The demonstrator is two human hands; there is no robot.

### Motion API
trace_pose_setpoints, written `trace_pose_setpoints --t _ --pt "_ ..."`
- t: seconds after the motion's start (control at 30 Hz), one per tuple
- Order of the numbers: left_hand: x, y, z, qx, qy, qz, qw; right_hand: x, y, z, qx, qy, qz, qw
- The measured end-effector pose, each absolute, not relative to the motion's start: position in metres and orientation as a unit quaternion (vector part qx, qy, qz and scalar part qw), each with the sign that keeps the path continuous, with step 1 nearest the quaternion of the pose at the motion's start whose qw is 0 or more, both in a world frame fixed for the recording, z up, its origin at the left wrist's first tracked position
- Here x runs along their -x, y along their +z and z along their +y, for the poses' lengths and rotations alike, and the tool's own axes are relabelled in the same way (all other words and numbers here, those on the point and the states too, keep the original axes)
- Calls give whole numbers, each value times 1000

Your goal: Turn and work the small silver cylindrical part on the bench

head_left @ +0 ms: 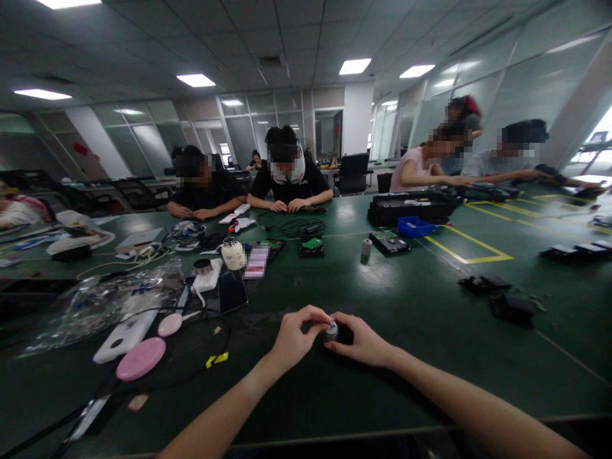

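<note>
On table (421,319), hands (297,333) (366,341) hold grey cylinder (331,333), seemingly metal.

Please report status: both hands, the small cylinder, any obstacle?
Left hand at top of small cylinder. Right hand curved around its side. Cylinder upright between them. Second cylinder stands ahead, not in way.

a small grey cylinder (331,332) partly covered by our left hand (299,336) and right hand (362,341), the detail on top too small for us to tell, both forearms (234,400) cut off below, co-workers' heads (283,153) pixelated, a person (26,210) at far left cropped
</note>
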State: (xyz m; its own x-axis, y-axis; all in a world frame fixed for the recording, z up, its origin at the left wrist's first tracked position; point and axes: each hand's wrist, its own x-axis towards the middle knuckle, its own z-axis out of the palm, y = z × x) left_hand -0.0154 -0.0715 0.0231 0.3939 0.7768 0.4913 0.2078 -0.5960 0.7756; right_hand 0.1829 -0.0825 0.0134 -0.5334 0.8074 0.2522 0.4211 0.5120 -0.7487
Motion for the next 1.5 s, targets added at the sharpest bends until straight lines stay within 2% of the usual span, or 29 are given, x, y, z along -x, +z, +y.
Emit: trace_pose_setpoints --t 0.17,0.43,0.7,1.1,1.3,1.5 --pt "16 26 -75 -805 416 326 269 -182 11 -82 373 310 -817 311" --pt "17 31 -77 -810 393 320 294 -184 7 -81 369 308 -819 314" --pt "16 28 -77 -822 398 345 215 -184 1 -79 397 289 -815 308" --pt "16 23 -75 -768 425 399 266 -183 10 -82 376 303 -820 307" --pt "14 31 -81 -808 379 376 249 -185 3 -81 396 284 -818 305" --pt "14 28 -79 -798 398 389 229 -184 5 -81 376 304 -818 311"
